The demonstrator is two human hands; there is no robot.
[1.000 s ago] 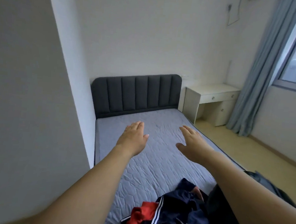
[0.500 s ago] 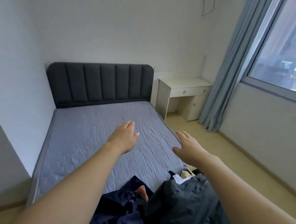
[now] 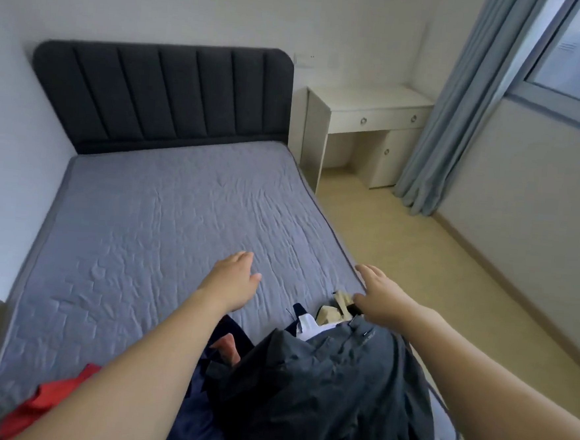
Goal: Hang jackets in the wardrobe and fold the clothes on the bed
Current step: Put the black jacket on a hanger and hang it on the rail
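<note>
Both hands are stretched out over the bed (image 3: 151,217) with fingers relaxed and straight, holding nothing: the left hand (image 3: 233,281) above the bare mattress, the right hand (image 3: 381,300) above the clothes. The dark grey jacket (image 3: 331,394) lies crumpled at the near end, beside navy clothes (image 3: 197,402) and a red garment (image 3: 53,395).

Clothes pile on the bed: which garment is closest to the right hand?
The dark grey jacket, lying just below the right hand. The navy garment and the red one lie further left, by the left arm.
</note>
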